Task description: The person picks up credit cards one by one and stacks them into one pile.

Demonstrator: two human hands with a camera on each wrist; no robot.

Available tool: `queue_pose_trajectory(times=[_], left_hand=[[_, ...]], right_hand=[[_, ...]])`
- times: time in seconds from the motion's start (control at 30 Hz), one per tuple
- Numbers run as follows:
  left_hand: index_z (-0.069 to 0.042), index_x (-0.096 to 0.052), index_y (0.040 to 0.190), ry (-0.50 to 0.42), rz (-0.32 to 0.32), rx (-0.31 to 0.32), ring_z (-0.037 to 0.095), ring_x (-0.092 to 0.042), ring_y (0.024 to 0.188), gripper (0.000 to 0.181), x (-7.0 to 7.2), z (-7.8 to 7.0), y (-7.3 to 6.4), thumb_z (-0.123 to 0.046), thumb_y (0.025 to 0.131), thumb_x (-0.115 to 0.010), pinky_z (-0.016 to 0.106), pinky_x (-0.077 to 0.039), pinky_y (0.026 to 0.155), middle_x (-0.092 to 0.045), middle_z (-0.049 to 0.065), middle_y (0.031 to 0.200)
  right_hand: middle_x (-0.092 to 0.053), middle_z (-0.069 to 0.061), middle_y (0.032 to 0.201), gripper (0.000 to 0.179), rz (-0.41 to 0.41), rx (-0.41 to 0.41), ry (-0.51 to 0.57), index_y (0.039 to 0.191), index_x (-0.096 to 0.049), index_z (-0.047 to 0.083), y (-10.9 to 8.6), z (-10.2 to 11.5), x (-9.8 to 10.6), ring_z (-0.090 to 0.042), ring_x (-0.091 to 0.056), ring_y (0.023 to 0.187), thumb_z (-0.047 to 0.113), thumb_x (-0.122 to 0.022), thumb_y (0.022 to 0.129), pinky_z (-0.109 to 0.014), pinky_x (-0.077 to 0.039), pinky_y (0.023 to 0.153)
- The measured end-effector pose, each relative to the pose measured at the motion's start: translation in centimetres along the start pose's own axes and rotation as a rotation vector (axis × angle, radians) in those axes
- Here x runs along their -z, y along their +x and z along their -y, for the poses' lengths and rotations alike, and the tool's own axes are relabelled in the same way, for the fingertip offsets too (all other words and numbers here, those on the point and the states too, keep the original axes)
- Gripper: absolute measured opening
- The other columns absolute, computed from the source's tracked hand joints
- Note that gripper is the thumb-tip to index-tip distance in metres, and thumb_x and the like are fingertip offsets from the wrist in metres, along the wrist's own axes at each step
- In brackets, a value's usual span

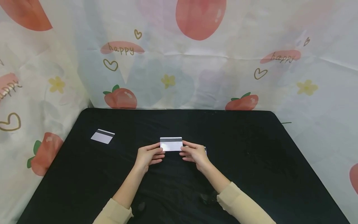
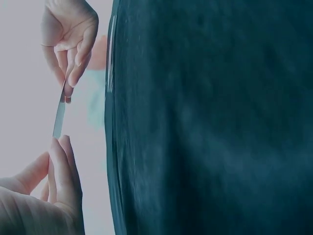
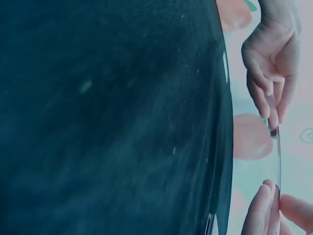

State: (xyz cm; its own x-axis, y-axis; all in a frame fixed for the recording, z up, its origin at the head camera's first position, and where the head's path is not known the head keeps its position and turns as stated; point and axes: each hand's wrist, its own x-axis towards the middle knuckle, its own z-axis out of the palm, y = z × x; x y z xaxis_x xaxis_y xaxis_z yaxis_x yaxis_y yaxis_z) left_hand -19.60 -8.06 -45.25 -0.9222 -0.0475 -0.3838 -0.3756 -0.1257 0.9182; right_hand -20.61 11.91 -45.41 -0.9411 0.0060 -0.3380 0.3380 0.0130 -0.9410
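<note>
A white card with a dark magnetic stripe (image 1: 171,145) is held up in front of me, stripe side toward the head camera. My left hand (image 1: 148,156) pinches its left edge between thumb and fingers. At the opposite edge, my right hand (image 1: 197,155) pinches it the same way. Both wrist views catch the card edge-on, as a thin strip (image 2: 59,120) between the fingertips. Behind the right hand another card (image 1: 205,150) shows only a small part. A separate white striped card (image 1: 103,136) lies at the table's far left.
A black cloth covers the table (image 1: 251,161), whose far edge meets a hanging curtain (image 1: 207,74) printed with fruit, hearts and flowers. Small dark objects (image 1: 208,198) sit by the right sleeve and under the left wrist; their kind is unclear.
</note>
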Motion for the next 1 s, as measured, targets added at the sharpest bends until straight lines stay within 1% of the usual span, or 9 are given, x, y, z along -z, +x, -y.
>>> queue_pose_trajectory(times=[0.17, 0.3, 0.5, 0.63, 0.8, 1.0], left_hand=[[-0.002, -0.061, 0.117, 0.013, 0.026, 0.003, 0.022, -0.069, 0.075, 0.036, -1.2, 0.3, 0.0, -0.005, 0.082, -0.066, 0.032, -0.056, 0.063, -0.069, 0.015, 0.088], [-0.001, -0.062, 0.116, 0.020, 0.027, 0.008, 0.022, -0.069, 0.073, 0.034, -2.2, 0.4, 0.1, -0.005, 0.082, -0.066, 0.032, -0.056, 0.063, -0.069, 0.015, 0.087], [0.000, -0.063, 0.114, 0.020, 0.039, 0.013, 0.021, -0.068, 0.071, 0.034, -3.5, 0.7, 0.1, -0.004, 0.081, -0.067, 0.032, -0.056, 0.061, -0.069, 0.015, 0.086], [0.000, -0.063, 0.114, 0.019, 0.058, 0.022, 0.020, -0.068, 0.071, 0.034, -4.3, 0.9, 0.2, -0.004, 0.081, -0.067, 0.032, -0.056, 0.061, -0.069, 0.015, 0.086], [0.001, -0.062, 0.115, 0.022, 0.086, 0.027, 0.019, -0.068, 0.069, 0.034, -5.1, 1.2, 0.3, -0.003, 0.081, -0.066, 0.031, -0.056, 0.060, -0.069, 0.016, 0.086], [0.001, -0.062, 0.114, 0.029, 0.099, 0.043, 0.017, -0.067, 0.065, 0.033, -6.1, 1.7, 0.3, -0.002, 0.081, -0.066, 0.028, -0.056, 0.057, -0.069, 0.015, 0.084]], right_hand=[[-0.069, -0.016, 0.091, 0.038, -0.024, -0.011, -0.004, 0.118, -0.061, 0.005, -0.3, 0.0, 1.2, -0.023, -0.069, 0.074, 0.008, -0.068, 0.081, -0.030, -0.057, 0.063], [-0.069, -0.017, 0.090, 0.039, -0.023, -0.019, -0.007, 0.119, -0.061, 0.005, -0.5, -0.1, 2.2, -0.025, -0.069, 0.075, 0.008, -0.067, 0.081, -0.030, -0.057, 0.063], [-0.067, -0.018, 0.101, 0.040, -0.036, -0.021, -0.008, 0.120, -0.060, 0.004, -0.8, -0.4, 3.5, -0.021, -0.069, 0.075, 0.007, -0.067, 0.081, -0.031, -0.057, 0.064], [-0.065, -0.019, 0.106, 0.041, -0.043, -0.030, -0.008, 0.122, -0.059, 0.003, -1.0, -0.6, 4.3, -0.020, -0.068, 0.075, 0.008, -0.067, 0.081, -0.031, -0.057, 0.065], [-0.066, -0.017, 0.105, 0.043, -0.055, -0.045, -0.020, 0.123, -0.058, 0.003, -1.3, -0.7, 5.2, -0.019, -0.068, 0.076, 0.010, -0.067, 0.082, -0.030, -0.056, 0.066], [-0.067, -0.016, 0.101, 0.043, -0.068, -0.050, -0.035, 0.123, -0.057, 0.001, -1.4, -1.0, 6.2, -0.018, -0.068, 0.074, 0.010, -0.067, 0.082, -0.030, -0.057, 0.065]])
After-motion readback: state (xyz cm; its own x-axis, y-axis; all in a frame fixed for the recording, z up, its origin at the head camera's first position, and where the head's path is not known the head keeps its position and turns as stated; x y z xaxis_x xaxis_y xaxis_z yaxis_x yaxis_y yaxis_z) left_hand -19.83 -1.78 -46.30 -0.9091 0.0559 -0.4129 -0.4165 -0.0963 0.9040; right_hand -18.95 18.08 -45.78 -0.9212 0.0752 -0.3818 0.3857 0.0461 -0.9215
